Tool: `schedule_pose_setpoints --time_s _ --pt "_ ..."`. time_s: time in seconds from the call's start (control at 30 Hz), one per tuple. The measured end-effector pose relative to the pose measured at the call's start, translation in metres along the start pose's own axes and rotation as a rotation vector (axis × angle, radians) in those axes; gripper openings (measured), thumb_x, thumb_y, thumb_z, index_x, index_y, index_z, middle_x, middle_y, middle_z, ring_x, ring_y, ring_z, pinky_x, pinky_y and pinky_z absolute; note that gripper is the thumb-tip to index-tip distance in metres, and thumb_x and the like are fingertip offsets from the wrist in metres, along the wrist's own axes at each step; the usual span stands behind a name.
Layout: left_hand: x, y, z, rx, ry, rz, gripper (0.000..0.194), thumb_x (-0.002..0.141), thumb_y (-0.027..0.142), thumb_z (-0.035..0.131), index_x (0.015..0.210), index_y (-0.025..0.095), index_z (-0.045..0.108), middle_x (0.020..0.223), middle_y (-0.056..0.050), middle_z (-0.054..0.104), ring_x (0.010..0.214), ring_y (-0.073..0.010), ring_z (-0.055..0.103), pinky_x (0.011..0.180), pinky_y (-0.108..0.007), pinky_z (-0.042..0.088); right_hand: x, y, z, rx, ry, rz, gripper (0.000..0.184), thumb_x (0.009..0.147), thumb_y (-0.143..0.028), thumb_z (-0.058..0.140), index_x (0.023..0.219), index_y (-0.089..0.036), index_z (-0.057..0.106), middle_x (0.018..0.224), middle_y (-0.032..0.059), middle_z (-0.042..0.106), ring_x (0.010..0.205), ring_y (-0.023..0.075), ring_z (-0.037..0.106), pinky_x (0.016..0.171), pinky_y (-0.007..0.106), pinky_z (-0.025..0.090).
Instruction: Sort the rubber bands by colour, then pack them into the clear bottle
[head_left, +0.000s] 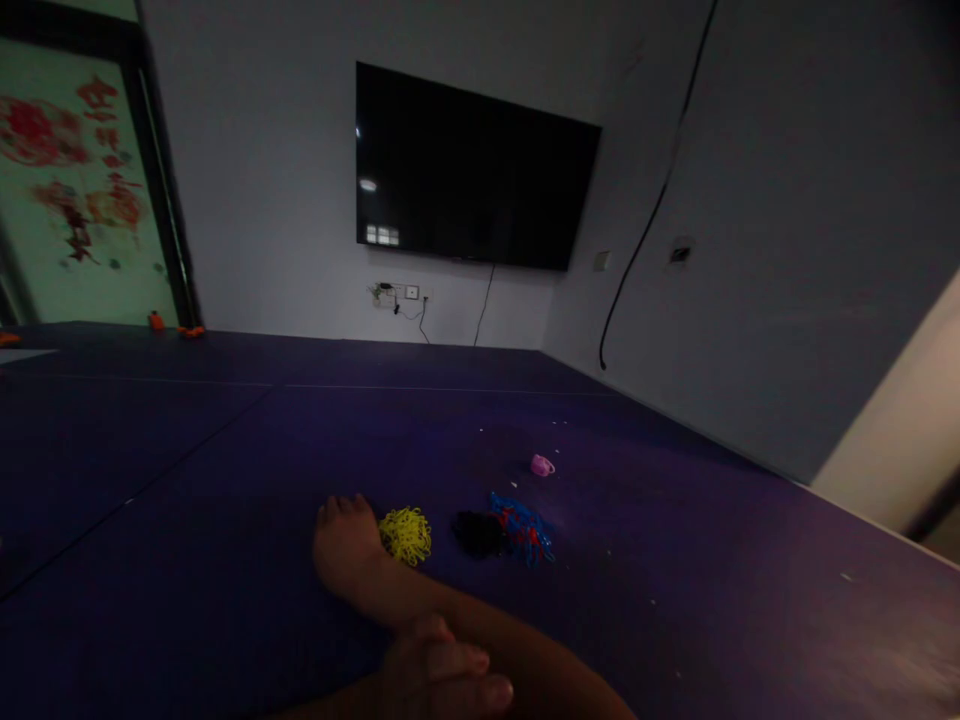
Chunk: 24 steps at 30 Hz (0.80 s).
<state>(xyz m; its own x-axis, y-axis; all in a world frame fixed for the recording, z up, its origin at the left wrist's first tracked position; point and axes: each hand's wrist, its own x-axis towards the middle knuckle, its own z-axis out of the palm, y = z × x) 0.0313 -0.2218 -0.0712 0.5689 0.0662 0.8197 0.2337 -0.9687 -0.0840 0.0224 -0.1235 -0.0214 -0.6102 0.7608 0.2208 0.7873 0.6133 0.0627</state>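
Note:
My right hand (346,545) reaches across from the lower right and rests low at the mat. Its fingers are bent down, and whatever is under them is hidden. Touching or just beside it on the right is a pile of yellow rubber bands (406,536). Nearer to me, my left hand (446,672) lies in front of the right forearm, its fingers closed together and pointing right; anything in them is too dark to make out. To the right sit a black pile of bands (478,534) and, touching it, blue bands (525,525) mixed with red ones (532,537).
A small pink cup-like toy (541,465) stands beyond the piles on the purple mat (675,560). Tiny pale scraps lie scattered about. A television (472,165) hangs on the far wall, and a black cable (660,200) runs down the right wall.

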Motion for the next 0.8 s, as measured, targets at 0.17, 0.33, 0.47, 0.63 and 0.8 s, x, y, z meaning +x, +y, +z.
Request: schedule_pose_setpoints --time_s 0.17,0.33,0.47,0.63,0.8 --pt "0.018 -0.011 -0.001 -0.006 0.141 0.136 0.042 0.087 0.022 0.051 0.126 0.027 0.034 0.076 0.006 0.072 0.077 -0.0099 0.066 0.078 -0.024 0.049 -0.042 0.045 -0.005 -0.046 0.044 0.126 0.03 0.089 -0.014 0.036 0.104 -0.006 0.061 0.1 0.0194 0.065 0.097 0.0247 0.06 0.09 0.044 0.043" --pt "0.019 -0.013 0.004 0.0 0.179 0.141 0.039 0.091 0.021 0.042 0.129 0.025 0.032 0.08 0.004 0.072 0.08 -0.0108 0.065 0.084 -0.026 0.046 -0.082 0.09 -0.011 -0.093 0.02 0.292 0.034 0.084 -0.006 0.039 0.112 -0.005 0.058 0.106 0.021 0.062 0.104 0.0252 0.057 0.093 0.042 0.04" --pt "0.019 -0.013 0.006 0.002 0.154 0.127 0.047 0.089 0.022 0.046 0.133 0.023 0.028 0.083 0.001 0.071 0.084 -0.0116 0.065 0.084 -0.026 0.045 -0.099 0.112 -0.018 -0.083 0.051 0.362 0.04 0.085 -0.007 0.037 0.121 -0.006 0.053 0.12 0.0217 0.056 0.114 0.0271 0.051 0.096 0.045 0.036" --pt "0.02 -0.012 0.002 0.01 0.099 0.106 0.041 0.09 0.021 0.046 0.129 0.023 0.035 0.085 0.001 0.071 0.089 -0.0114 0.064 0.087 -0.026 0.045 -0.086 0.092 -0.026 0.003 0.149 0.2 0.043 0.092 -0.025 0.031 0.13 -0.011 0.044 0.137 0.0152 0.042 0.129 0.0258 0.034 0.104 0.045 0.03" --pt "0.01 -0.013 0.006 0.058 0.103 0.127 0.034 0.087 0.021 0.051 0.12 0.027 0.043 0.087 0.003 0.07 0.083 -0.0105 0.064 0.085 -0.026 0.047 -0.053 0.042 -0.016 0.082 0.108 -0.221 0.047 0.092 -0.039 0.032 0.133 -0.015 0.038 0.143 0.0091 0.036 0.131 0.0215 0.031 0.105 0.043 0.031"
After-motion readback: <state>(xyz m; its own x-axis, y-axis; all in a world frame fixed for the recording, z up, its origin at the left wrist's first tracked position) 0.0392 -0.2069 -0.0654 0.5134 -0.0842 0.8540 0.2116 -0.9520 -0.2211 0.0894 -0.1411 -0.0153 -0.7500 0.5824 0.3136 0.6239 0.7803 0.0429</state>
